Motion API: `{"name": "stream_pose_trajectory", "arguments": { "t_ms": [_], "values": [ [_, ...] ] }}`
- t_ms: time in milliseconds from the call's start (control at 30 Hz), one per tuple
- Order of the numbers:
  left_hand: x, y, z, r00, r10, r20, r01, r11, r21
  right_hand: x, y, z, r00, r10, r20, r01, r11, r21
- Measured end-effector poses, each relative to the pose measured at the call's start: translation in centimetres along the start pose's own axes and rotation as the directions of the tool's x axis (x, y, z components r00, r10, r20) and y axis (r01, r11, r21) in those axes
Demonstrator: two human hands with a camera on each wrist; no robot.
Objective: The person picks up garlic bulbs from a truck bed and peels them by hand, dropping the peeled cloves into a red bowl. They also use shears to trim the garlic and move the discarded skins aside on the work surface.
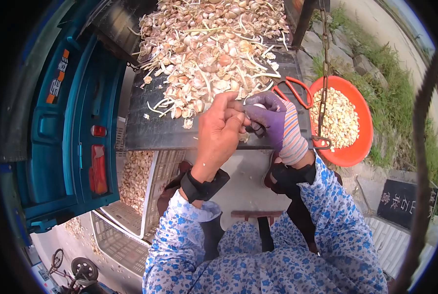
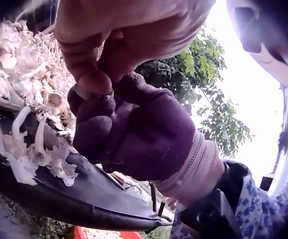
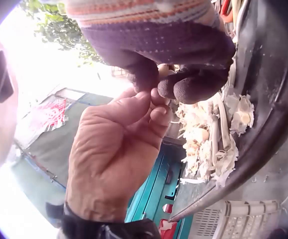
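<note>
The right hand (image 1: pixel 270 117), in a purple-palmed glove with a striped cuff, holds a garlic clove (image 3: pixel 164 70) between thumb and curled fingers. Bare, the left hand (image 1: pixel 220 130) meets it at the fingertips; its thumb and forefinger pinch at the clove, partly hidden by the fingers. Both hands are over the near edge of a dark tray (image 1: pixel 145 128). Just beyond them lies a big heap of garlic (image 1: pixel 214 59), with loose cloves, papery skins and pale stems. Skins and stems (image 2: pixel 34 154) lie close by the hands in the left wrist view.
A red-handled tool (image 1: pixel 300 93) lies at the tray's right edge. Beyond it, an orange-red basin (image 1: pixel 366 132) holds pale cloves, with a chain (image 1: pixel 324 63) hanging in front. Crates (image 1: pixel 153 191) with garlic stand below left, beside a teal vehicle (image 1: pixel 72 171).
</note>
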State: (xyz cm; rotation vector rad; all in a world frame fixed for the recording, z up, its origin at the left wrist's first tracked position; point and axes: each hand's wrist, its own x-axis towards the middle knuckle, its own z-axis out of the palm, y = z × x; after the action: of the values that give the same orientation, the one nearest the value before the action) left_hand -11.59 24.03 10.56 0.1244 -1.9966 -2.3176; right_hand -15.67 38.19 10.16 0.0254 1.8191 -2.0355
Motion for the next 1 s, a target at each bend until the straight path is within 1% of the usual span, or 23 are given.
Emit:
{"name": "stream_pose_trajectory", "arguments": {
  "t_ms": [33,67,100,133,167,200,233,267,300,367,433,467,500,533,567,600,633,667,733,800,833,933,1000],
  "values": [
    [0.6,0.2,0.0,0.998,-0.056,0.006,0.056,0.997,0.051,-1.0,-1.1,-0.6,0.998,-0.058,-0.020,0.058,0.998,0.020],
    [1.8,0.1,-0.5,0.990,0.139,0.012,-0.136,0.936,0.326,-1.9,-2.3,-1.6,0.986,-0.143,-0.086,0.140,0.989,-0.043],
    [3.3,-0.5,-1.4,0.945,0.318,0.073,-0.302,0.767,0.567,-2.6,-3.9,-3.0,0.943,-0.274,-0.189,0.248,0.957,-0.154],
    [4.5,-1.2,-2.1,0.870,0.460,0.179,-0.424,0.511,0.748,-2.9,-5.0,-5.4,0.876,-0.400,-0.269,0.354,0.913,-0.205],
    [5.4,-1.7,-2.3,0.916,0.374,0.145,-0.346,0.554,0.757,-3.3,-6.2,-8.0,0.733,-0.585,-0.346,0.454,0.800,-0.392],
    [6.0,-2.2,-2.1,0.904,0.386,0.182,-0.370,0.496,0.786,-3.4,-7.3,-11.0,0.632,-0.616,-0.471,0.402,0.779,-0.481],
    [6.5,-2.6,-1.8,0.891,0.397,0.219,-0.393,0.434,0.810,-3.0,-7.9,-15.5,0.526,-0.752,-0.397,0.249,0.583,-0.774],
    [6.8,-3.1,-1.5,0.878,0.405,0.255,-0.414,0.373,0.831,-2.9,-8.1,-19.1,0.449,-0.854,-0.264,0.036,0.313,-0.949],
    [7.1,-3.7,-1.3,0.897,0.342,0.280,-0.412,0.416,0.811,-3.2,-7.7,-20.5,0.413,-0.871,-0.268,-0.030,0.280,-0.959],
    [6.8,-3.7,-0.8,0.871,0.311,0.381,-0.477,0.345,0.809,-3.4,-7.1,-22.0,0.343,-0.903,-0.259,-0.160,0.215,-0.963],
    [5.5,-4.1,-0.9,0.847,0.253,0.469,-0.529,0.295,0.796,-4.3,-7.5,-16.0,0.554,-0.756,-0.348,0.119,0.486,-0.866],
    [4.7,-4.0,-1.0,0.842,0.284,0.458,-0.529,0.270,0.805,-4.4,-7.3,-13.0,0.612,-0.765,-0.203,0.286,0.453,-0.844],
    [3.8,-3.5,-1.1,0.837,0.320,0.445,-0.526,0.245,0.814,-3.8,-6.5,-10.8,0.657,-0.750,-0.080,0.377,0.418,-0.827],
    [2.8,-3.0,-1.1,0.830,0.355,0.430,-0.522,0.221,0.824,-3.1,-6.2,-8.6,0.751,-0.660,0.024,0.431,0.462,-0.775],
    [1.5,-2.3,-0.8,0.855,0.355,0.379,-0.476,0.245,0.845,-1.8,-5.3,-7.2,0.745,-0.647,0.161,0.483,0.356,-0.800],
    [0.3,-2.4,-0.8,0.870,0.327,0.370,-0.459,0.259,0.850,-0.5,-4.1,-5.7,0.831,-0.532,0.164,0.423,0.411,-0.808],
    [-0.7,-2.5,-1.0,0.883,0.302,0.358,-0.440,0.271,0.856,1.3,-2.6,-4.8,0.793,-0.558,0.247,0.425,0.215,-0.880],
    [-1.5,-2.5,-1.2,0.895,0.279,0.348,-0.423,0.282,0.861,2.3,-2.2,-3.9,0.824,-0.495,0.276,0.412,0.190,-0.891],
    [-2.3,-3.1,-2.0,0.907,0.261,0.331,-0.400,0.288,0.870,3.4,-1.3,-3.0,0.867,-0.368,0.335,0.347,-0.036,-0.937],
    [-2.8,-3.2,-3.2,0.910,0.237,0.341,-0.401,0.288,0.869,3.4,-0.8,-2.9,0.888,-0.257,0.381,0.361,-0.122,-0.924],
    [-3.0,-3.0,-3.4,0.904,0.274,0.328,-0.402,0.285,0.870,3.3,-0.7,-3.0,0.895,-0.198,0.399,0.370,-0.167,-0.914],
    [-2.9,-3.0,-4.3,0.904,0.314,0.291,-0.399,0.372,0.838,1.4,-1.0,-3.2,0.860,-0.226,0.457,0.421,-0.191,-0.887],
    [-2.2,-3.0,-4.1,0.903,0.375,0.210,-0.363,0.404,0.840,1.1,-1.8,-2.7,0.846,-0.325,0.422,0.440,-0.019,-0.898]
  ]
}}
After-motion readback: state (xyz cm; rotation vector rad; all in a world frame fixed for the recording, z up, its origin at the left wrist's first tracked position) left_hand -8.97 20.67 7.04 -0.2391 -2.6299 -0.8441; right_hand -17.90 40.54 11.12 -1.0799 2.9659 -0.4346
